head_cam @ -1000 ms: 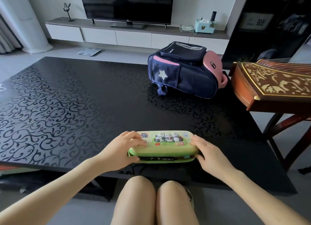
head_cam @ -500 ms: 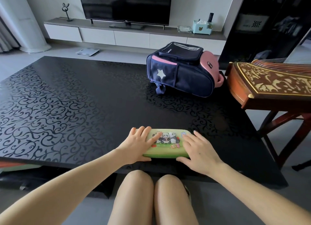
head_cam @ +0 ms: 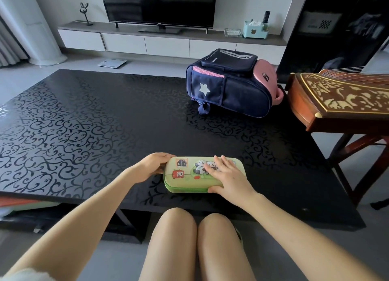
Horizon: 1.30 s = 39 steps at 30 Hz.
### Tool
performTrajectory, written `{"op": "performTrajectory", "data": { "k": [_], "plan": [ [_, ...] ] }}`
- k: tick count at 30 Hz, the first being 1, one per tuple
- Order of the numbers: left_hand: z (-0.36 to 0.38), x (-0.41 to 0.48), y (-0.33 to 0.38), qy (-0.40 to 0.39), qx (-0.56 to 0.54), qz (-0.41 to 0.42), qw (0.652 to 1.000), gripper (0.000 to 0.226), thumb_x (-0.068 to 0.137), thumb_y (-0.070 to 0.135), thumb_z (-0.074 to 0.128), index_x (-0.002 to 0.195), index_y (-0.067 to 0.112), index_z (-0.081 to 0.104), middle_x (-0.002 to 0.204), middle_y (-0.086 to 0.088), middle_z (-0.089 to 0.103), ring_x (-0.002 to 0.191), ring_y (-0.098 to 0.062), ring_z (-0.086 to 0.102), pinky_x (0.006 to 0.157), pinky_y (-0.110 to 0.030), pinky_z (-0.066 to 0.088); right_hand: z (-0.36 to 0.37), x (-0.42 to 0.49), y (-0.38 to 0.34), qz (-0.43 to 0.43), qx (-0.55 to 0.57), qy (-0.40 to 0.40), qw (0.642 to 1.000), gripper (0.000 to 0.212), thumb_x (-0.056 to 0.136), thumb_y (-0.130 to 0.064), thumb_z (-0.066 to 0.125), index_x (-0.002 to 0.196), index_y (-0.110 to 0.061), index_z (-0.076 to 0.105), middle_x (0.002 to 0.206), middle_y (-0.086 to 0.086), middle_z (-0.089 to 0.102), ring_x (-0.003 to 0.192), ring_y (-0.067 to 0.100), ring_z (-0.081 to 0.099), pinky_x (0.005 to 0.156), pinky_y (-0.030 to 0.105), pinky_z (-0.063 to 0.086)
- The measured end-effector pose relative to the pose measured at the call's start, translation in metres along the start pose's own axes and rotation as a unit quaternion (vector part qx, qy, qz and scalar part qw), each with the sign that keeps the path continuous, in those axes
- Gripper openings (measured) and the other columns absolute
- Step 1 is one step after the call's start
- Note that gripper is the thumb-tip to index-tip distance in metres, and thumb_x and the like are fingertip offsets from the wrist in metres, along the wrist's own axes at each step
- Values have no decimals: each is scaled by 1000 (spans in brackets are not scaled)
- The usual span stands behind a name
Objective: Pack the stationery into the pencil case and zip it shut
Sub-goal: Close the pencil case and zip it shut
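Observation:
A green pencil case with panda pictures lies flat near the front edge of the black table, its lid down. No loose stationery shows on the table. My left hand is at the case's left end, its fingers curled round the far left corner. My right hand lies on the lid with straight fingers over the pandas, and its thumb touches the front edge. The zip's slider is hidden.
A navy and pink backpack lies at the table's far right. A carved wooden zither on a stand sits just off the right edge. My knees are under the front edge. A TV unit stands beyond the table.
The lid, ajar with pens showing a second ago, is now pressed down. My left hand slid from the lid to the left end. My right hand moved onto the lid's middle.

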<state>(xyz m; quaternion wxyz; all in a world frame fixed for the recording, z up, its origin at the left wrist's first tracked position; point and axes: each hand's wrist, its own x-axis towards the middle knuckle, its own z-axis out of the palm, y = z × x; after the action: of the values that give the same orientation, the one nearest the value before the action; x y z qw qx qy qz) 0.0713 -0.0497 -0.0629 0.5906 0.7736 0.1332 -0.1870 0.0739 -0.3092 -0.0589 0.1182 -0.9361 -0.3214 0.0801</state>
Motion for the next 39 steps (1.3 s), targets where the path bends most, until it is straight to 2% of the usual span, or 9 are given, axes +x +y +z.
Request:
{"op": "performTrajectory", "data": {
  "k": [6, 10, 14, 18, 21, 26, 32, 35, 39],
  "plan": [
    [-8, 7, 5, -26, 82, -4, 996, 28, 97, 13, 38, 101, 13, 66, 86, 2, 66, 75, -9, 56, 65, -18, 43, 0, -1, 1, 4, 18, -1, 1000, 72, 89, -38, 57, 147, -29, 15, 158, 7, 3, 145, 25, -6, 115, 35, -5],
    [-11, 8, -8, 78, 174, 48, 980, 19, 94, 24, 49, 86, 11, 61, 74, 0, 56, 62, -12, 47, 58, -21, 38, 0, -1, 1, 11, 21, -4, 1000, 72, 90, -39, 56, 147, -29, 15, 158, 7, 2, 145, 25, -6, 115, 35, -6],
    [-16, -3, -28, 140, 402, 149, 892, 16, 95, 16, 46, 91, 6, 57, 90, -5, 61, 81, -22, 57, 65, -24, 37, 2, 0, 0, 16, -7, 4, 1000, 71, 91, -41, 53, 148, -27, 13, 158, 9, 3, 145, 27, -3, 116, 35, -6],
    [-28, -9, -39, 188, 387, 205, 879, 22, 94, 5, 44, 113, 4, 56, 111, -7, 61, 105, -27, 51, 83, -26, 38, 3, 0, -2, 18, -10, 5, 1000, 71, 91, -41, 52, 148, -26, 13, 158, 11, 3, 145, 29, -2, 116, 37, -5],
    [-14, 1, -24, 127, 398, 238, 877, 53, 88, -7, 43, 135, 19, 45, 127, 3, 55, 119, -21, 40, 97, -31, 38, 0, 0, 0, 16, -5, -3, 1000, 70, 91, -40, 53, 148, -26, 13, 158, 10, 3, 145, 29, -2, 116, 38, -4],
    [-9, 19, 4, 16, 323, 176, 930, 60, 80, -17, 35, 121, 19, 59, 117, 2, 62, 109, -15, 55, 89, -26, 45, 1, 2, -1, 20, 2, 0, 1000, 69, 91, -39, 53, 148, -27, 14, 158, 9, 3, 145, 28, -3, 116, 36, -6],
    [-16, 26, -4, 67, 376, 213, 899, 33, 92, 2, 44, 111, 17, 66, 105, 4, 66, 98, -13, 57, 82, -22, 41, 0, 11, 2, 24, 0, 5, 1000, 69, 92, -40, 52, 148, -26, 15, 158, 10, 5, 145, 28, -1, 117, 36, -3],
    [-21, 32, -2, 107, 435, 256, 857, 31, 88, -2, 45, 105, 11, 67, 98, -7, 66, 96, -23, 52, 84, -31, 44, 0, 22, 1, 35, -8, 8, 999, 69, 92, -41, 51, 148, -26, 14, 158, 11, 6, 145, 29, 0, 117, 37, -2],
    [-26, 33, 1, 116, 528, 244, 805, 28, 83, -4, 45, 99, 8, 64, 95, -7, 61, 93, -20, 47, 80, -29, 44, -3, 32, 3, 35, 0, 1, 999, 69, 91, -40, 52, 148, -26, 15, 158, 11, 7, 145, 29, 1, 117, 37, 0]
  ]
}}
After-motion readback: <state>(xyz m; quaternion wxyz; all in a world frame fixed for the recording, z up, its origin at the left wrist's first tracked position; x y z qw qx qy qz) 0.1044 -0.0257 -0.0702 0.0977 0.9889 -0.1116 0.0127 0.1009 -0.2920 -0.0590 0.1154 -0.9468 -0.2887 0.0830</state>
